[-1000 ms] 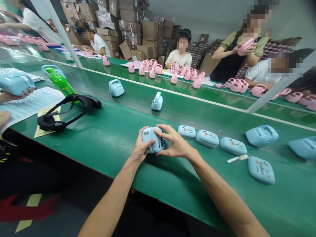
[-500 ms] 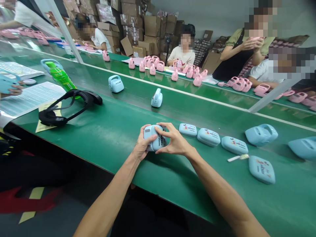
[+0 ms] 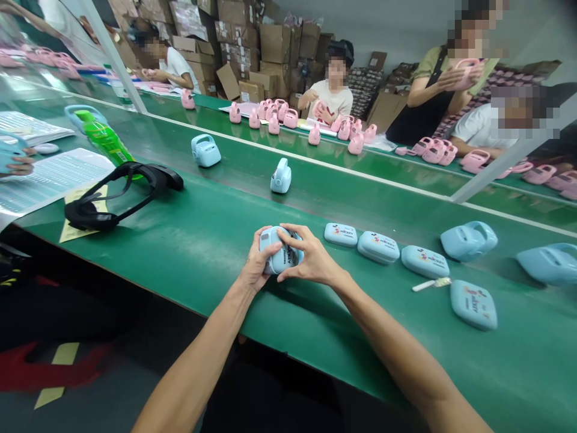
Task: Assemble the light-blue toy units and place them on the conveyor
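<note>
Over the last second the grip has barely changed; the left hand (image 3: 258, 264) clasps one end of a light-blue case (image 3: 285, 260), while the right hand (image 3: 313, 257) spans its printed side, thumb and fingers at opposite edges; whether it touches the green desk (image 3: 202, 222) beneath is hidden. Across the way, a co-worker's hand (image 3: 312, 96) has risen; nearer, four printed blue pieces (image 3: 425, 261) lie unmoved to the right, a white-handled tool (image 3: 426, 285) beside them, so work on the held case seems unfinished.
</note>
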A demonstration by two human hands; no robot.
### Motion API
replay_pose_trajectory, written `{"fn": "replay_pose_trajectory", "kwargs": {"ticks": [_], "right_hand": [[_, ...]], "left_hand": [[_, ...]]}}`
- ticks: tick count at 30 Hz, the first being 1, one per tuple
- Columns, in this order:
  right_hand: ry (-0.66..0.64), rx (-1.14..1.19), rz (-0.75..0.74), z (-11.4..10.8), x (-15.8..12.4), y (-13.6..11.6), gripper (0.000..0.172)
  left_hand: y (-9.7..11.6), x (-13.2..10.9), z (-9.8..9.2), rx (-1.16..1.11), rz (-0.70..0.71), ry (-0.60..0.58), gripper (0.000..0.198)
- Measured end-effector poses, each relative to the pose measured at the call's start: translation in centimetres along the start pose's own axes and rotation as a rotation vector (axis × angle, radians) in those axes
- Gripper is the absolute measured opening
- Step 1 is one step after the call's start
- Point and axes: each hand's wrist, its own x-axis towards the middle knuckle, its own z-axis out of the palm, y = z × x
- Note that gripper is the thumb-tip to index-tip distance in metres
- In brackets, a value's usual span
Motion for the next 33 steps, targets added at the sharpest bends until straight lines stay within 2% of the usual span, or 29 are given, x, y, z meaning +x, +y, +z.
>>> {"fn": "replay_pose_trajectory", "kwargs": {"ticks": [6, 11, 15, 22, 27, 31, 33], "right_hand": [[-0.06, 0.072, 0.051, 0.3, 0.9, 0.3, 0.108], [-0.103, 0.338, 0.127, -1.0, 1.1, 1.8, 0.073], [-0.097, 0.406, 0.185, -1.4, 0.8, 2.4, 0.067], [-0.076, 0.427, 0.189, -0.9, 0.9, 2.1, 0.068], [-0.032, 0.401, 0.161, -0.6, 0.7, 1.3, 0.068], [0.087, 0.34, 0.14, -0.8, 0.7, 0.2, 0.094], [0.125, 0.447, 0.193, -0.6, 0.7, -0.3, 0.101]], "left_hand": [[-0.3, 0.9, -0.4, -0.097, -0.041, 0.018, 0.055], [0.0, 1.1, -0.3, -0.175, -0.187, -0.042, 0.049], [0.3, 1.0, -0.3, -0.207, -0.246, -0.016, 0.044], [0.2, 1.3, -0.7, -0.219, -0.266, 0.002, 0.045], [0.2, 1.3, -1.0, -0.168, -0.206, -0.032, 0.051], [0.6, 0.6, -1.5, -0.088, -0.018, -0.07, 0.073], [0.8, 0.1, -1.8, -0.056, 0.052, -0.124, 0.082]]}}
